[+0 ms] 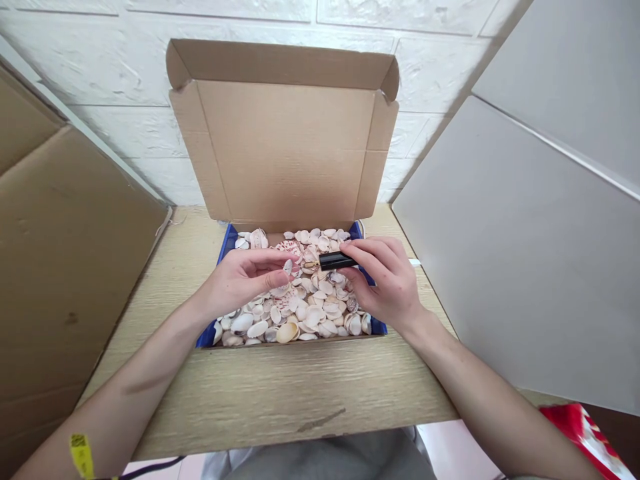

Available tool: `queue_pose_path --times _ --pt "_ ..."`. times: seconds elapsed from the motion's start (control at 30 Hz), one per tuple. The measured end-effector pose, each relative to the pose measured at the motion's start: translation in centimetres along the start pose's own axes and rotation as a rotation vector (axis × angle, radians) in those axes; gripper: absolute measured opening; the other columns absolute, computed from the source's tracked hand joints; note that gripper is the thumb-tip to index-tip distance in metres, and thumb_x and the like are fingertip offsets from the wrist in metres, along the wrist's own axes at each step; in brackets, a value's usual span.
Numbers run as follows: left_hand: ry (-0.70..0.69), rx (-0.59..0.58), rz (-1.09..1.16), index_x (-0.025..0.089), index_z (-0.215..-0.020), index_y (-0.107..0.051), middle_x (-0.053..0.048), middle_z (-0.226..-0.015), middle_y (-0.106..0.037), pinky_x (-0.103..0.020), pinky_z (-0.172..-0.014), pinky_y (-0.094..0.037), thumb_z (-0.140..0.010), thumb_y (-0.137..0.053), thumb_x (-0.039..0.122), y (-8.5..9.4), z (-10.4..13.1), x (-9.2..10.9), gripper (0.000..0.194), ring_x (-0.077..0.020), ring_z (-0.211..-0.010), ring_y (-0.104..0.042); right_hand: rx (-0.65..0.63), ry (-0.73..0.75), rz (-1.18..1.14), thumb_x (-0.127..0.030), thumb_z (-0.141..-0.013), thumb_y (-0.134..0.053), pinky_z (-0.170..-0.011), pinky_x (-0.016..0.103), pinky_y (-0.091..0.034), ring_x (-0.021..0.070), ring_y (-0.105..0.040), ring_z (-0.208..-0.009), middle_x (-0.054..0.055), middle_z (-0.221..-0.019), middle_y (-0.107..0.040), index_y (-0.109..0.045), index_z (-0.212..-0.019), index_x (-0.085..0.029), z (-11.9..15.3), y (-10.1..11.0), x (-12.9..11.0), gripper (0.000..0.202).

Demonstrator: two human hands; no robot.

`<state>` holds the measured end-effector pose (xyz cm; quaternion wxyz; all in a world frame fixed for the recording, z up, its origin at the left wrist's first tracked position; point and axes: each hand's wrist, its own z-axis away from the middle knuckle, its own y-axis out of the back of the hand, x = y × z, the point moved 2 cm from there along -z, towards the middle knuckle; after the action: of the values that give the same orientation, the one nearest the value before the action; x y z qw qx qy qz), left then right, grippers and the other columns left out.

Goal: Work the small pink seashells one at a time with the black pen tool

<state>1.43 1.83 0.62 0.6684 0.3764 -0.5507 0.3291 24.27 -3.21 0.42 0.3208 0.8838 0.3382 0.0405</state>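
Observation:
Between the thumb and fingers of my left hand (250, 277) is a small pale seashell (288, 267), held on edge above the heap. My right hand (383, 273) grips a small black hand drill (336, 261), its brass-coloured chuck and thin bit pointing left at that shell. Whether the tip touches the shell, I cannot tell. Under both hands lies a shallow cardboard box with blue sides (206, 337), filled with loose white, cream and pinkish seashells (315, 315).
The box's brown lid (290, 150) stands raised at the back, before a white brick-patterned wall (100, 67). A large cardboard panel (65, 267) borders the wooden table (280, 393) on the left, a white panel (520, 233) on the right. A red-and-white packet (583, 433) lies at lower right.

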Motion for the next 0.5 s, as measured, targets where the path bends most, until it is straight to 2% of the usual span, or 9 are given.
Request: queue_pose_path --times 0.13,0.3,0.5 --pt "0.003 -0.009 0.003 0.017 -0.101 -0.075 -0.008 -0.101 -0.076 -0.030 -0.075 -0.059 -0.070 -0.078 0.037 0.04 -0.01 -0.08 0.038 -0.0216 -0.086 -0.071 -0.004 0.000 0.000 -0.014 -0.083 -0.064 -0.079 0.041 -0.053 0.0225 -0.061 -0.091 0.009 -0.100 -0.069 -0.060 -0.113 -0.019 -0.05 0.04 -0.03 0.031" --pt "-0.047 -0.014 0.031 0.018 -0.100 -0.075 -0.008 -0.106 -0.074 -0.029 -0.079 -0.059 -0.068 -0.080 0.032 0.08 0.02 0.21 0.035 -0.0223 -0.094 -0.069 -0.033 -0.021 -0.010 -0.017 -0.084 -0.063 -0.077 0.039 -0.053 0.0230 -0.062 -0.091 0.012 -0.102 -0.069 -0.061 -0.111 -0.015 0.01 -0.02 0.01 0.027" --pt "-0.075 0.043 0.039 0.019 -0.102 -0.075 -0.008 -0.108 -0.074 -0.030 -0.081 -0.058 -0.070 -0.079 0.031 0.31 0.05 0.15 0.035 -0.0234 -0.097 -0.069 -0.162 -0.044 -0.041 -0.026 -0.091 -0.056 -0.056 0.027 -0.048 0.0155 -0.061 -0.067 0.006 -0.080 -0.068 -0.062 -0.105 -0.013 0.49 -0.25 -0.04 0.020"
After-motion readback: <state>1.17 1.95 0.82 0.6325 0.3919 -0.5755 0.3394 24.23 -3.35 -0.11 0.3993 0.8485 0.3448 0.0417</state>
